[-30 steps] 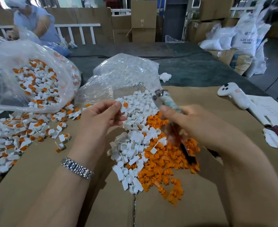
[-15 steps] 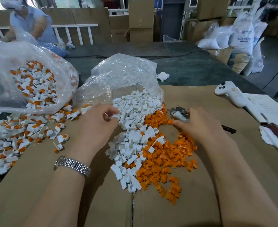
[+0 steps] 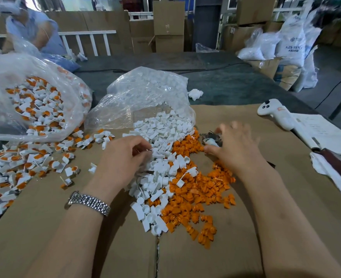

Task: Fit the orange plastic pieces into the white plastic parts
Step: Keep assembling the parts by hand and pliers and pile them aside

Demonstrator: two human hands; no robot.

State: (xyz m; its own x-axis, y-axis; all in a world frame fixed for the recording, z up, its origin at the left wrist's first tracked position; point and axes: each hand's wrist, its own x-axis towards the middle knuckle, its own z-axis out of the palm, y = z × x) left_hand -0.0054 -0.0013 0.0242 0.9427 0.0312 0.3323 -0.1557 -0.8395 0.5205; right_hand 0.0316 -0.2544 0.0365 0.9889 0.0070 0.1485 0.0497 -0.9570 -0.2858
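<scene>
A heap of white plastic parts (image 3: 161,155) spills from a clear bag onto the cardboard in the middle. A spread of orange plastic pieces (image 3: 193,193) lies just right of it. My left hand (image 3: 123,157), a metal watch on its wrist, reaches into the left edge of the white heap with curled fingers and pinches a small white part. My right hand (image 3: 236,145) hovers with fingers spread over a small metal hand tool (image 3: 210,140) lying on the cardboard beyond the orange pieces. The thumb is beside the tool and holds nothing.
A big clear bag (image 3: 35,101) of assembled white-and-orange parts sits at the left, with more spilled (image 3: 15,167) below it. A white controller (image 3: 274,113), papers (image 3: 324,135) and a white cloth (image 3: 330,175) lie at the right. Another person (image 3: 31,29) works at the far left.
My right hand has lowered the hand tool onto the cardboard and let it go. My left hand has dropped from in front of me into the white heap.
</scene>
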